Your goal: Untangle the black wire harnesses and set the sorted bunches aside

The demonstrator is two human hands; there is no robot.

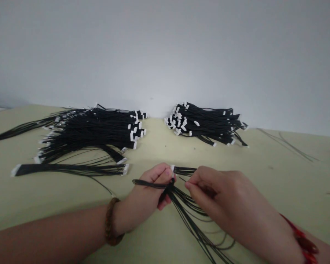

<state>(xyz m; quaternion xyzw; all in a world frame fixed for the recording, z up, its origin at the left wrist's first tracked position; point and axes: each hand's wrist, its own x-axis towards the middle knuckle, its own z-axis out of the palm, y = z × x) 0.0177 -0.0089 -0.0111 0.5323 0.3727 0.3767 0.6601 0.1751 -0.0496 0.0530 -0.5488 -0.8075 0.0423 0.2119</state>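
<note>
Low in the middle, my left hand [156, 185] is closed around a bundle of thin black wires [192, 220]. A white connector [172, 169] sticks up at its thumb and fingertips, with black wires running from it to the right. The loose wire ends fan out downward to the lower right. My right hand [220, 190] is just to the right, its thumb and index finger pinched at a thin black wire near the connector. The wire's tip is too small to make out clearly.
On the pale yellow table [143, 234], a large pile of black wire harnesses [90, 128] with white connectors lies back left. A smaller pile [209, 123] lies back right. One single harness [68, 168] is in front of the left pile. Loose wires [288, 143] lie far right, below a pale wall [165, 51].
</note>
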